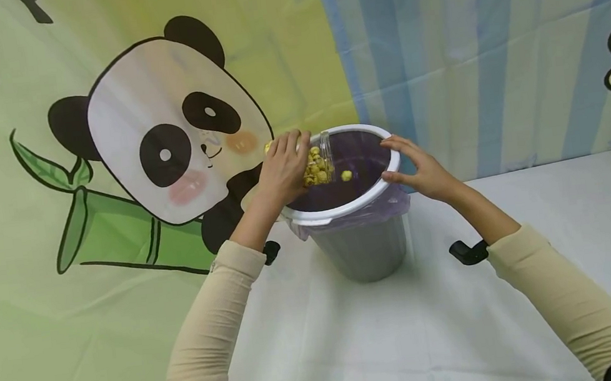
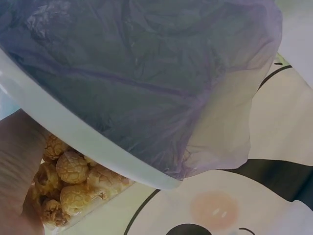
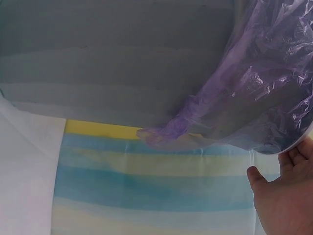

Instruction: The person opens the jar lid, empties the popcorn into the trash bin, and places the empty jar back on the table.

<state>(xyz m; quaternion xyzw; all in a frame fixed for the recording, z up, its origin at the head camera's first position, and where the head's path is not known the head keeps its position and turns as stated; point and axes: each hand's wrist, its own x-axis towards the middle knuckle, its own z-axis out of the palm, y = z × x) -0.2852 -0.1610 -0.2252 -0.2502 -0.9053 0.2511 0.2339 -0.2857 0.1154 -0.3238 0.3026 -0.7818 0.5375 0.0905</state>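
My left hand (image 1: 284, 166) grips a clear jar (image 1: 327, 156) of yellow popcorn (image 1: 315, 168), tipped on its side with its mouth over the trash can (image 1: 362, 244). One loose popcorn piece (image 1: 346, 176) shows just beyond the mouth, against the purple bag (image 1: 360, 153) lining the can. Seen from the left wrist, round popcorn pieces (image 2: 73, 168) press against the jar wall below the white rim (image 2: 93, 142). My right hand (image 1: 422, 168) touches the can's rim on the right, fingers extended and thumb spread apart; the right wrist view shows the fingertips at the rim's outer side.
The grey can stands on a white-covered table (image 1: 379, 339), close to a printed backdrop with a panda (image 1: 179, 123) and blue stripes (image 1: 427, 63). The bag's edge (image 3: 171, 129) hangs outside the can. Black wrist-camera parts (image 1: 468, 252) stick out near the sleeves.
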